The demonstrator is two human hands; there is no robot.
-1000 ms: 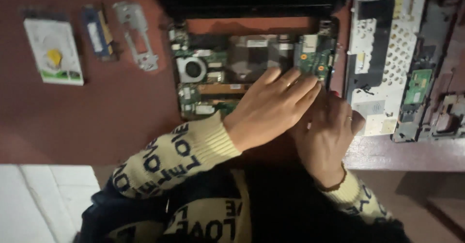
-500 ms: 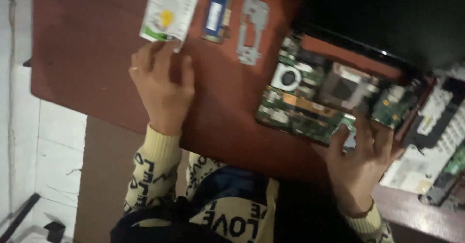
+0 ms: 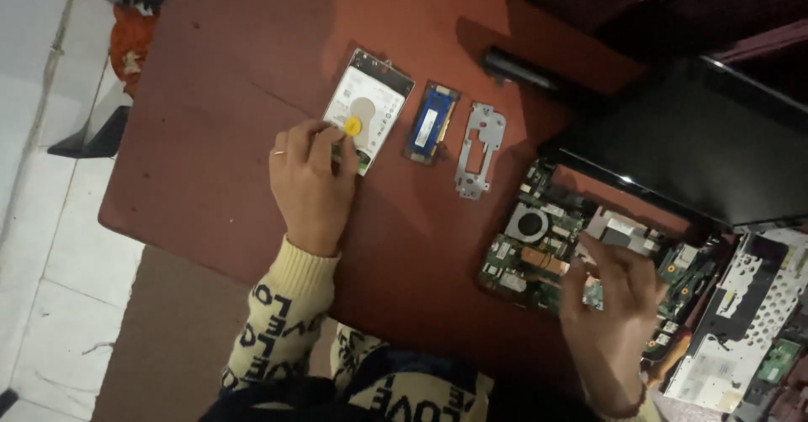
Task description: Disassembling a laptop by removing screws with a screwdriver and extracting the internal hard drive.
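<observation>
My left hand (image 3: 310,182) lies on the red-brown table (image 3: 210,94), its curled fingertips against the near end of a silver hard drive (image 3: 374,98) with a yellow round sticker. Its thumb is hidden, so any grip stays unclear. My right hand (image 3: 610,304), slightly blurred, hovers with its fingers spread over the near edge of the green laptop motherboard (image 3: 539,258), which carries a round fan (image 3: 528,222). Nothing shows in that hand.
Between the drive and the board lie a blue memory module (image 3: 432,125) and a grey metal bracket (image 3: 478,148). The laptop's black screen (image 3: 699,148) stands behind the board. A perforated metal keyboard plate (image 3: 741,321) lies at the right. A black bar (image 3: 522,69) lies farther back.
My left hand left the motherboard and moved left to the hard drive. My right hand stayed at the board. The camera turned and shifted left.
</observation>
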